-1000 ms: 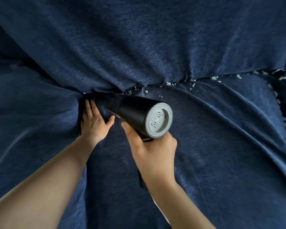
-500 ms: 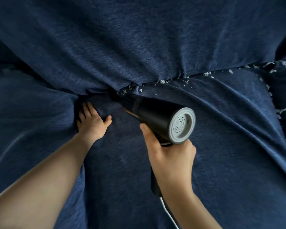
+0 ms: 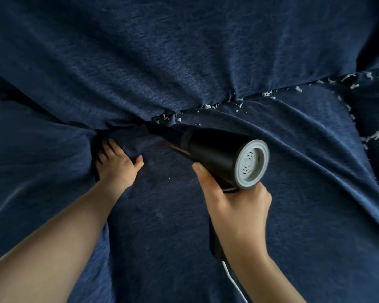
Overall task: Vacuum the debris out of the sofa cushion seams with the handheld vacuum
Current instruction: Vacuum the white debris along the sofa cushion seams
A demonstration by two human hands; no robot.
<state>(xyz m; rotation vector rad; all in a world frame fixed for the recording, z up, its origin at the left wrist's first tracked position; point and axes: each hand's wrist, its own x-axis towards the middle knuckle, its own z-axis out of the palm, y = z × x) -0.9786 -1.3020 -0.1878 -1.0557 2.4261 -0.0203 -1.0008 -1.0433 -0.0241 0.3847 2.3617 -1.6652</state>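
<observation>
A black handheld vacuum (image 3: pixel 214 154) with a grey round rear cap is in my right hand (image 3: pixel 236 206), which grips its handle. Its narrow nozzle points up-left into the seam (image 3: pixel 162 122) between the dark blue seat cushion (image 3: pixel 271 193) and the back cushion (image 3: pixel 162 62). Small white debris (image 3: pixel 208 106) lies along the seam to the right of the nozzle, reaching the far right edge. My left hand (image 3: pixel 116 162) lies flat on the seat cushion with fingers spread, its fingertips pushed into the dark gap at the cushion's left corner.
A white cord (image 3: pixel 232 278) trails from the vacuum's handle down past my right wrist. More white scraps (image 3: pixel 372 136) lie in the side seam at the right. A neighbouring blue cushion (image 3: pixel 31 160) fills the left.
The vacuum and my right hand have moved right along the seam, and the stretch left of the nozzle shows less debris. My left hand has stayed pressed at the cushion's corner.
</observation>
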